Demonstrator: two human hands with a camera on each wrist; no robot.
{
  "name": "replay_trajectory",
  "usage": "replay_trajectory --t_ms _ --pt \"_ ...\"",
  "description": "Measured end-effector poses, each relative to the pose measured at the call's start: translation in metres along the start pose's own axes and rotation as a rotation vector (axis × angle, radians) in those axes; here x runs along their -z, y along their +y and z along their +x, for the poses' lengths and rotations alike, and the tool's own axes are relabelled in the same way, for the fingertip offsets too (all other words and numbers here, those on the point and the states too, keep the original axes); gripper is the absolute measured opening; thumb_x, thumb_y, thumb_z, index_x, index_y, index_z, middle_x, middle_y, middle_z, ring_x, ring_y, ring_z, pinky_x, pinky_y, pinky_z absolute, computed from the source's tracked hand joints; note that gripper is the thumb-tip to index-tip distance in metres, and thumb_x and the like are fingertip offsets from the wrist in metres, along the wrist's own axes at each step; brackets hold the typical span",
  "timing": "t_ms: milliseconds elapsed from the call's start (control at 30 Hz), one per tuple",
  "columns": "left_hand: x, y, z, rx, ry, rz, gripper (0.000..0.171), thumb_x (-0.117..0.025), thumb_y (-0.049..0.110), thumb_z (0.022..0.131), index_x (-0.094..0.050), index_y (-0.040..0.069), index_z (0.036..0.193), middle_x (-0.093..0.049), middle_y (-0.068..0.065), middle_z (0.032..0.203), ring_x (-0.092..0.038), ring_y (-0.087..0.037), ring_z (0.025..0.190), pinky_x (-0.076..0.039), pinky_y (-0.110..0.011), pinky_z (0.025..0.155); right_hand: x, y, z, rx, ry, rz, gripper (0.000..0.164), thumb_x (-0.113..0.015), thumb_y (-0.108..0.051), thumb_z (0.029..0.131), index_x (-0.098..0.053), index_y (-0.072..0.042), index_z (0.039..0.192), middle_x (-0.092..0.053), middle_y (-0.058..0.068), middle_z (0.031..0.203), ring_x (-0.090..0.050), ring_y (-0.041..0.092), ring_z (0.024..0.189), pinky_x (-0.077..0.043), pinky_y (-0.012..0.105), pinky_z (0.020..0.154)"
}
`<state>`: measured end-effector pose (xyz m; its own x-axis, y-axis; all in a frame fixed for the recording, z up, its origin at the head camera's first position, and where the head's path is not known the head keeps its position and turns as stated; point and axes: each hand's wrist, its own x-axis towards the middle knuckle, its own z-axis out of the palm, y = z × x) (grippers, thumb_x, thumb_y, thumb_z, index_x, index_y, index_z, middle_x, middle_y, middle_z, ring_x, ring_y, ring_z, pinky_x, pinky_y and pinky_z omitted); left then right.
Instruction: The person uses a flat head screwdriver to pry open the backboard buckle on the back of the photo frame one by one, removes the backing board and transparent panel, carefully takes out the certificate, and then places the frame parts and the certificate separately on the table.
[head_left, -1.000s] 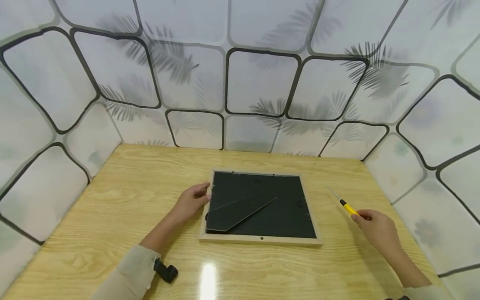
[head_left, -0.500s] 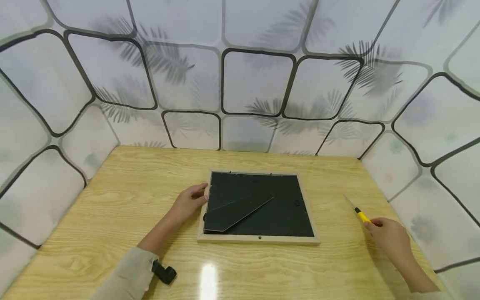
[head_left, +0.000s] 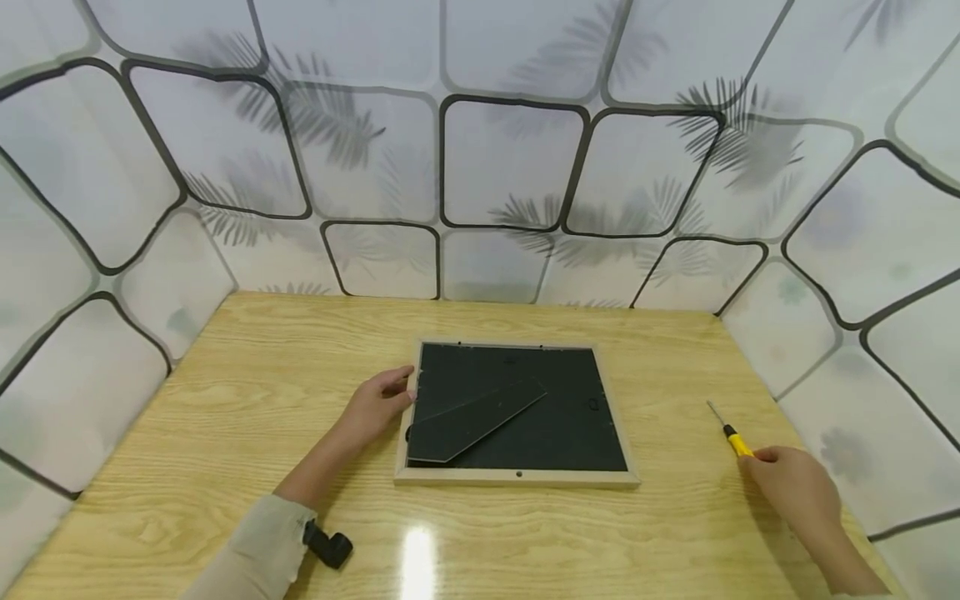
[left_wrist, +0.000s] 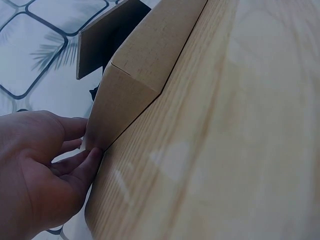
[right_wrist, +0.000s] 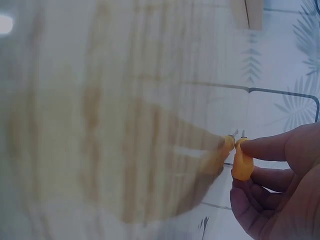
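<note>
Nearest the viewer, a pale sleeve (head_left: pixel 243 550) reaches in from the left, with a black device (head_left: pixel 330 547) strapped at the wrist, beside a bright glare on the wooden table (head_left: pixel 480 533). Over to the right, the right hand (head_left: pixel 797 492) pinches a yellow-handled tool (head_left: pixel 738 442) between thumb and fingers — its thin metal shaft points forward and left, well apart from the frame.

A bit farther in, the left hand (head_left: pixel 371 408) touches the left side of a pale wooden frame (head_left: pixel 555 477) with thumb and fingertips, its fingers loosely bent rather than wrapped around it. That frame lies back up near the table's middle — a slanting support leg (head_left: pixel 465 429) crosses its dark backing board (head_left: pixel 573 433). Beyond the table's far edge stands a white wall covering (head_left: pixel 517 167), patterned with dark rounded outlines and grey leaves.
</note>
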<state>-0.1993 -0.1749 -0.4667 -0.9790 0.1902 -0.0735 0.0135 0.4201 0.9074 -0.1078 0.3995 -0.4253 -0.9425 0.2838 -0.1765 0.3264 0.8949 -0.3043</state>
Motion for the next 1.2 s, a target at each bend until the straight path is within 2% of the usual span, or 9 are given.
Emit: replay_trajectory --t_ms 433,667,733,867,1033,1200 --pt "0.000 0.002 -0.001 -0.005 0.002 -0.010 0.054 -0.061 0.017 0.102 -0.045 0.011 0.153 -0.049 -0.019 0.150 -0.050 -0.036 0.134 -0.045 -0.050 0.108 -0.004 0.005 0.007 0.035 -0.041 -0.010 0.055 -0.064 -0.039 0.095 -0.066 0.010 0.119 -0.068 0.030 0.113 -0.066 0.039 0.089 -0.047 0.037 0.060" --pt "0.001 0.000 -0.001 -0.007 0.001 0.014 0.054 -0.061 0.018 0.102 -0.045 0.011 0.153 -0.051 -0.019 0.148 -0.051 -0.035 0.132 -0.046 -0.050 0.106 -0.003 0.004 0.005 0.047 -0.068 -0.008 0.060 -0.060 -0.043 0.097 -0.063 0.012 0.123 -0.066 0.032 0.116 -0.065 0.042 0.092 -0.050 0.041 0.063" --pt "0.001 0.000 -0.001 -0.008 0.001 0.013 0.054 -0.061 0.017 0.102 -0.045 0.011 0.153 -0.052 -0.019 0.147 -0.052 -0.035 0.132 -0.046 -0.049 0.106 -0.002 0.003 0.005 0.064 -0.055 -0.013 0.062 -0.058 -0.044 0.099 -0.063 0.012 0.123 -0.065 0.033 0.118 -0.064 0.046 0.095 -0.051 0.044 0.066" --pt "0.002 0.001 -0.002 -0.006 0.004 0.007 0.054 -0.062 0.017 0.102 -0.045 0.011 0.153 -0.052 -0.019 0.147 -0.052 -0.035 0.131 -0.047 -0.049 0.105 -0.002 0.000 0.004 0.119 0.033 -0.020 0.063 -0.053 -0.044 0.102 -0.061 0.014 0.125 -0.066 0.034 0.117 -0.063 0.051 0.098 -0.052 0.048 0.067" --pt "0.002 0.003 -0.005 -0.010 0.007 0.006 0.054 -0.062 0.016 0.101 -0.046 0.009 0.152 -0.051 -0.020 0.148 -0.051 -0.036 0.132 -0.046 -0.051 0.106 0.001 -0.024 0.004 0.203 0.140 0.010 0.058 -0.056 -0.038 0.103 -0.059 0.014 0.129 -0.065 0.034 0.114 -0.064 0.047 0.095 -0.053 0.048 0.064" --pt "0.002 0.001 -0.007 -0.008 0.017 0.006 0.053 -0.062 0.015 0.101 -0.047 0.008 0.151 -0.054 -0.021 0.144 -0.053 -0.036 0.130 -0.046 -0.051 0.106 -0.004 -0.065 0.000 0.377 0.157 0.130 0.048 -0.059 -0.028 0.103 -0.058 0.009 0.133 -0.061 0.030 0.119 -0.062 0.044 0.103 -0.054 0.054 0.077"
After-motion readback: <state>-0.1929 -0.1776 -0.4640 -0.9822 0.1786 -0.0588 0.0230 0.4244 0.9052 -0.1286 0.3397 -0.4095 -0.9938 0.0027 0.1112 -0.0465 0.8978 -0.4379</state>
